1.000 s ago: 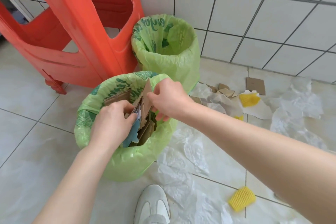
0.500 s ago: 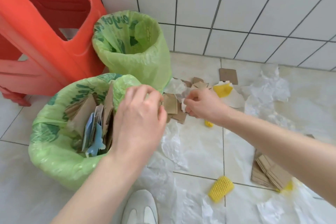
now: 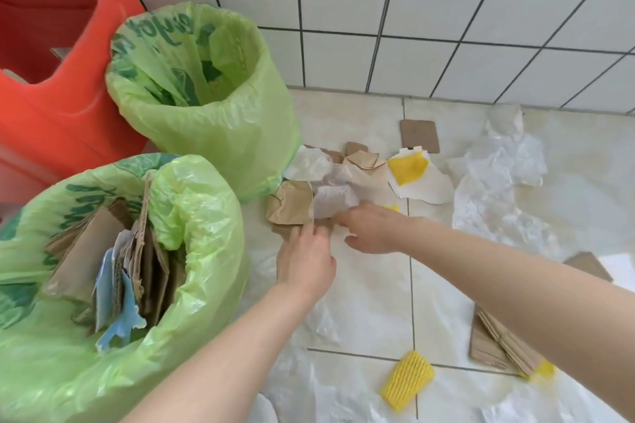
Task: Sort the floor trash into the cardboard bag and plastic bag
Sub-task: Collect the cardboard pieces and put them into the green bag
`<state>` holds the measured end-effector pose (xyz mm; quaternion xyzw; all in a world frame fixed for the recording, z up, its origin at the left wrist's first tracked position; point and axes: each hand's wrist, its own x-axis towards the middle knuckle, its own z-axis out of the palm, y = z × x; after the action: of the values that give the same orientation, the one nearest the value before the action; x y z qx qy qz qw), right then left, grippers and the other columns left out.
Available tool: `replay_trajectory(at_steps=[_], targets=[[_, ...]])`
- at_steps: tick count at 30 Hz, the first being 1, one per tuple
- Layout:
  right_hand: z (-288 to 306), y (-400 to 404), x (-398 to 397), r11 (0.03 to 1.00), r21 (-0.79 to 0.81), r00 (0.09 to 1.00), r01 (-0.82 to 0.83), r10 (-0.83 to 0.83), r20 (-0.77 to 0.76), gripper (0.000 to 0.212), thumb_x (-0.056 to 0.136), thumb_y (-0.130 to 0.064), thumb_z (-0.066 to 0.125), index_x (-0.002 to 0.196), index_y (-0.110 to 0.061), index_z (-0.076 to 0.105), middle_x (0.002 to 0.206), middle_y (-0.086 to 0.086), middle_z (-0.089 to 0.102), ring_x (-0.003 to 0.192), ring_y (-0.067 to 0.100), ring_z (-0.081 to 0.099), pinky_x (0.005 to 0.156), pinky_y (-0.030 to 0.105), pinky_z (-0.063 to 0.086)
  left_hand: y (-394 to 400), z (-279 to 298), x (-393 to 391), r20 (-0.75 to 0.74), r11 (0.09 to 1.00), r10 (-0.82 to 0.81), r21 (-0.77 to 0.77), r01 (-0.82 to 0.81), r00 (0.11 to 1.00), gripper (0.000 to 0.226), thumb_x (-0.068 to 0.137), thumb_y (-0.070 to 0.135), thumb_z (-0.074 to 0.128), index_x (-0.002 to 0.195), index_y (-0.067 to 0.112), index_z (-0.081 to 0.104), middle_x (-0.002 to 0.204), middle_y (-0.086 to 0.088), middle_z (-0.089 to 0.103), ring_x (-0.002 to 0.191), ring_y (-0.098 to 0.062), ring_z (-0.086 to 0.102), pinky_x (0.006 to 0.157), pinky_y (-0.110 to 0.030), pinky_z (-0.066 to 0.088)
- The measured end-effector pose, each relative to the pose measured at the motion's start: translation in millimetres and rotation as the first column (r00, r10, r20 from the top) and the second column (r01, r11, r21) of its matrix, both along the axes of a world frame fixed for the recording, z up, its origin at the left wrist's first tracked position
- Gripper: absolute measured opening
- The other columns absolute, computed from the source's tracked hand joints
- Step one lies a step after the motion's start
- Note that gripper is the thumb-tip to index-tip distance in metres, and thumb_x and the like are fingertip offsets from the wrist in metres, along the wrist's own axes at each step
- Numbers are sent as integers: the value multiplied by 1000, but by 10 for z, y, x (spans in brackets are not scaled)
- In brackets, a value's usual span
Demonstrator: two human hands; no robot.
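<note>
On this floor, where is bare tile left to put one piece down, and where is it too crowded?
Bare tile runs along the wall, between the far bag and the small cardboard card. A second patch lies right of the crumpled plastic. It is crowded at the torn cardboard pile by both hands, and plastic film covers the near floor.

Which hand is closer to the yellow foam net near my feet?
Left, narrowly. The left hand is up and left of the yellow foam net; the right hand is farther up, at the brown paper pile.
</note>
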<state>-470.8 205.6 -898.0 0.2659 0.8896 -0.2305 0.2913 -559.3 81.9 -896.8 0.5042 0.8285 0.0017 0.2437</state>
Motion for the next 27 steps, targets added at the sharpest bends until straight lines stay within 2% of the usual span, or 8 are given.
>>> replay_trajectory(at_steps=[3, 6, 8, 10, 15, 18, 23, 27], targets=[[-22, 120, -177, 985, 44, 969, 164, -153, -194, 50, 89, -18, 45, 138, -17, 34, 127, 14, 53, 119, 35, 45, 89, 38, 41, 112, -46, -2, -22, 999, 36, 30, -36, 999, 26, 87, 17, 48, 112, 12, 54, 119, -8, 53, 115, -29, 45, 87, -38, 41], [27, 308, -266, 920, 187, 914, 343, -282, -292, 66, 89, -19, 43, 148, -20, 14, 146, 14, 32, 135, 36, 25, 103, 45, 35, 266, -83, -108, -65, 987, 79, 144, -69, 995, 31, 90, 27, 52, 118, 13, 53, 121, -7, 51, 116, -29, 43, 92, -37, 38], [56, 423, -230, 880, 382, 955, 283, -219, -201, 72, 87, -15, 46, 149, -19, 9, 156, 12, 11, 144, 38, 2, 113, 44, 24, 379, -149, -197, -97, 984, 81, 165, -65, 992, 41, 86, 27, 57, 123, 13, 46, 128, -7, 46, 121, -29, 39, 97, -37, 36], [37, 464, -151, 855, 504, 993, 120, -94, -77, 72, 88, -15, 46, 150, -15, 10, 158, 13, 6, 145, 40, -6, 117, 47, 14, 446, -218, -304, -133, 984, 139, 134, -121, 981, 49, 83, 25, 59, 127, 14, 41, 138, -8, 37, 128, -30, 34, 100, -39, 34], [-171, 283, 33, 915, 402, 992, -41, 85, -94, 48, 94, -28, 43, 138, -9, 36, 148, 11, 27, 138, 37, 20, 107, 42, 32, 465, -353, -455, -26, 967, 242, -72, -243, 970, 70, 91, 37, 51, 148, 22, 13, 157, -7, 5, 139, -39, 18, 105, -52, 30], [-288, 152, 118, 957, 285, 993, 49, -15, -121, 67, 92, -43, 50, 144, -9, 26, 153, 7, 19, 136, 34, 26, 102, 42, 41, 321, -414, -403, -68, 981, 143, -119, -150, 987, 73, 93, 43, 44, 150, 26, 3, 159, -3, -8, 144, -39, 3, 102, -55, 35], [-361, -132, 351, 934, 357, 995, 18, 17, -95, 71, 85, -45, 60, 139, -7, 34, 147, 12, 30, 131, 38, 35, 92, 42, 48, 59, -440, -146, -142, 992, 49, -105, -64, 989, 73, 93, 47, 43, 149, 25, 3, 159, -4, -9, 144, -41, 0, 101, -48, 40], [-377, -337, 655, 925, 381, 988, 7, 52, -146, 66, 61, -37, 81, 115, -6, 59, 117, 12, 60, 104, 39, 60, 68, 41, 58, -180, -347, 151, -105, 995, -52, -87, 43, 993, 52, 93, 45, 43, 139, 23, 30, 157, -5, 6, 143, -40, 4, 102, -49, 35]])
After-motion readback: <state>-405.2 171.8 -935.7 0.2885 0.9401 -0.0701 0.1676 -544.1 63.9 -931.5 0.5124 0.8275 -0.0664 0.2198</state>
